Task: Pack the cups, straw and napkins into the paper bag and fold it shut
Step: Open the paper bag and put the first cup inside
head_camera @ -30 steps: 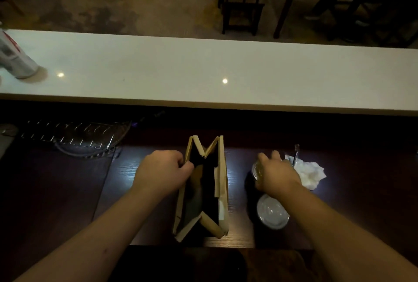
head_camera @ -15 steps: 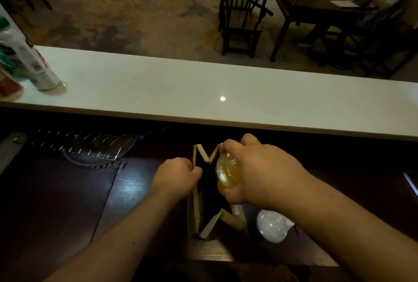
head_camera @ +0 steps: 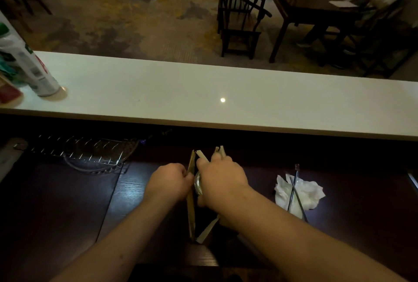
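A brown paper bag stands open on the dark wooden table. My left hand pinches the bag's left rim. My right hand is down in the bag's mouth, closed around a clear cup of which only the ribbed rim shows. Crumpled white napkins lie on the table to the right, with a dark straw resting across them. The second cup is hidden behind my right forearm.
A white counter runs across behind the table, with a spray can at its left end. A wire rack lies at the table's back left. Chairs and a seated person are beyond the counter.
My right hand took a cup from beside the napkins, carried it left over the bag and has lowered it into the bag's mouth. My left hand has kept hold of the rim.
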Motion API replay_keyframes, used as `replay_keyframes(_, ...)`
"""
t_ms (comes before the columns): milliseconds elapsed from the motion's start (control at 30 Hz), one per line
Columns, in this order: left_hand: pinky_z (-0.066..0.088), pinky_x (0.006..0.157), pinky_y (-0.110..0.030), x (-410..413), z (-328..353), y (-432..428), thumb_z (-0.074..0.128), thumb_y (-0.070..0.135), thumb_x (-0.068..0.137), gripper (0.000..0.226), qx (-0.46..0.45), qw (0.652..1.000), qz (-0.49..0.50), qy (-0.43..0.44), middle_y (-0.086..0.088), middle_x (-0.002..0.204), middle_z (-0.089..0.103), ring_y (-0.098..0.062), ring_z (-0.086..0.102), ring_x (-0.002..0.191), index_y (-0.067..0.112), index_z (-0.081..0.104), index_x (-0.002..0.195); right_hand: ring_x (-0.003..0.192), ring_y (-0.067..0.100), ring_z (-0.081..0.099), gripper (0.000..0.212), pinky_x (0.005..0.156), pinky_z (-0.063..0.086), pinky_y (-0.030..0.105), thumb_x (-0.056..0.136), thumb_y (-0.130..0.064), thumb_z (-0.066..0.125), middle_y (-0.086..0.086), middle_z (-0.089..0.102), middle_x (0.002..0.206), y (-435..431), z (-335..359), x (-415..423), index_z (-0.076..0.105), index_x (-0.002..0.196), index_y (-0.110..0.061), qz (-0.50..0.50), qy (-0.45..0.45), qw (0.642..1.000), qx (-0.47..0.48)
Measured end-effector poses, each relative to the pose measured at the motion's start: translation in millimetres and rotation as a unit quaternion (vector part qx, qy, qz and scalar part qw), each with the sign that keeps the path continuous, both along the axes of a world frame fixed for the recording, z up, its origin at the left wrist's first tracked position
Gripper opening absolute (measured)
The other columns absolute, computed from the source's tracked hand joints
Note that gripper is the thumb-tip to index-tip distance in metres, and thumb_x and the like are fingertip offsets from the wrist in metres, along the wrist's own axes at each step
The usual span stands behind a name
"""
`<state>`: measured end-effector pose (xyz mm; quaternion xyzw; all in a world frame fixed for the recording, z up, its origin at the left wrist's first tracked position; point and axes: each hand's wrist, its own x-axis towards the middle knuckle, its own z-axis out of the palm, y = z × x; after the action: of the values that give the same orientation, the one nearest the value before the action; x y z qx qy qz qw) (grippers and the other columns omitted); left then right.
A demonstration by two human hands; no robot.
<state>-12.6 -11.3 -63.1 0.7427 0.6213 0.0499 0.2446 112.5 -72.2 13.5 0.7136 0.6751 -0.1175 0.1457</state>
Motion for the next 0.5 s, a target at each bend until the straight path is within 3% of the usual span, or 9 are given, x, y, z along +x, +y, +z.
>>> replay_keyframes(100,0.032,0.046,-0.027,1,1,0,0.057,0.040,0.083,0.038,0.007,1.000,-0.004,-0.008,0.001,0.056,0.061,-0.017,0.057,0.055,0.016,0.055,0.055,0.118,0.036,0.049,0.073,0.089,0.048,0.044,0.077,-0.047,0.079,0.018,0.051,0.130,-3,-4,0,0.046,0.135,-0.018,0.012,-0.011,1.000,-0.004)
replay_keyframes(500,0.025,0.042,-0.026,7,1,-12,0.057,0.046,0.075,0.038,0.060,0.998,-0.012,-0.005,0.002,0.048,0.053,-0.011,0.047,0.046,0.017,0.051,0.052,0.120,0.040,0.047,0.058,0.095,0.045,0.046,0.091,-0.022,0.066,0.025,0.047,0.138,29,-76,6,0.041,0.142,-0.015,-0.067,-0.003,0.994,-0.086)
